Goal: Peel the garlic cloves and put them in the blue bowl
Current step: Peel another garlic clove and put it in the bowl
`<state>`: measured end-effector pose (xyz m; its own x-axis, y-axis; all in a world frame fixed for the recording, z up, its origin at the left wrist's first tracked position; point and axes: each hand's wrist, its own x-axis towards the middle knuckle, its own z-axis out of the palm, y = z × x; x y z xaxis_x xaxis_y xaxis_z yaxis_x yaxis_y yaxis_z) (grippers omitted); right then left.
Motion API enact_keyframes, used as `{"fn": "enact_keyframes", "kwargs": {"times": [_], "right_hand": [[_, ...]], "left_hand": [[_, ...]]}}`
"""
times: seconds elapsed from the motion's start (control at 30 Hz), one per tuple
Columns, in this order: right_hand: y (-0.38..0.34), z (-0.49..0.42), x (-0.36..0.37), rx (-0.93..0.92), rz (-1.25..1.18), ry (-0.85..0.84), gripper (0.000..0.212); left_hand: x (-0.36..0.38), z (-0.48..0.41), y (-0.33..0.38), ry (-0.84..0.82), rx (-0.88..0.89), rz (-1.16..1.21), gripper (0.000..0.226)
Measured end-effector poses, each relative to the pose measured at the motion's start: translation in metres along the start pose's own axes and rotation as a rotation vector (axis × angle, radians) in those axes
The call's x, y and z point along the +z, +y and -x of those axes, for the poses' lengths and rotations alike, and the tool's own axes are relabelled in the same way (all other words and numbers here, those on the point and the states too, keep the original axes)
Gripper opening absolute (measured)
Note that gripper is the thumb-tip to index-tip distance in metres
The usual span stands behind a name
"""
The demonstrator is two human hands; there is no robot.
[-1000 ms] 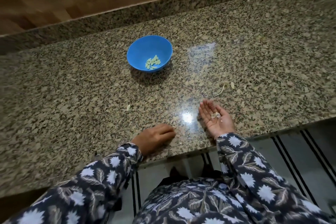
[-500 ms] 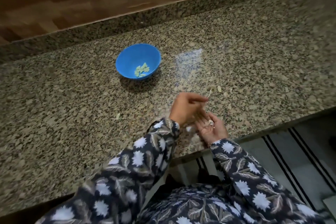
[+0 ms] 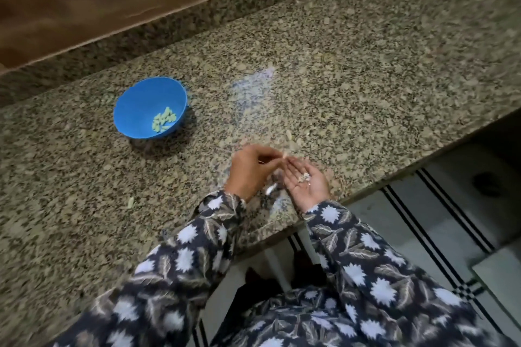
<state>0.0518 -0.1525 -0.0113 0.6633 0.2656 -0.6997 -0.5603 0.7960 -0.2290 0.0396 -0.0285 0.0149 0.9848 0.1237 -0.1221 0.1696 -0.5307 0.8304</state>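
Right hand (image 3: 307,180): we held it flat, palm up, garlic bits (image 3: 304,177) resting on it. Left hand (image 3: 251,167), just beside: pinched a pale scrap (image 3: 284,154). Blue bowl (image 3: 141,104) with cloves (image 3: 163,121): well beyond the left hand. Risk, we judged: a tilted palm would spill the bits onto the counter (image 3: 338,79).

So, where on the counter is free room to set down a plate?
Free: the counter stretch right of the blue bowl, up to the back edge; also the near-left part, apart from one scrap. Crowded: the front edge, where the left hand and right hand meet.
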Motion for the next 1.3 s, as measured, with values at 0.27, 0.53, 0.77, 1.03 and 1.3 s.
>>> {"fn": "enact_keyframes", "kwargs": {"times": [0.27,0.53,0.77,1.03,1.3], "right_hand": [[0.038,-0.005,0.013,0.075,-0.07,-0.151,0.04],[0.064,0.018,-0.008,-0.121,-0.227,-0.187,0.052],[0.061,0.045,-0.029,-0.329,-0.262,-0.13,0.056],[0.026,0.078,-0.069,-0.498,-0.337,-0.051,0.059],[0.028,0.054,-0.051,-0.338,-0.215,-0.112,0.044]], "left_hand": [[-0.062,0.068,-0.081,0.302,0.066,-0.2,0.035],[-0.133,0.147,-0.194,-0.251,0.39,-0.857,0.067],[-0.058,0.089,-0.134,-0.382,0.431,-0.81,0.077],[0.05,0.003,-0.052,-0.578,0.716,-0.752,0.052],[-0.019,0.046,-0.106,-0.512,0.968,-0.588,0.035]]}}
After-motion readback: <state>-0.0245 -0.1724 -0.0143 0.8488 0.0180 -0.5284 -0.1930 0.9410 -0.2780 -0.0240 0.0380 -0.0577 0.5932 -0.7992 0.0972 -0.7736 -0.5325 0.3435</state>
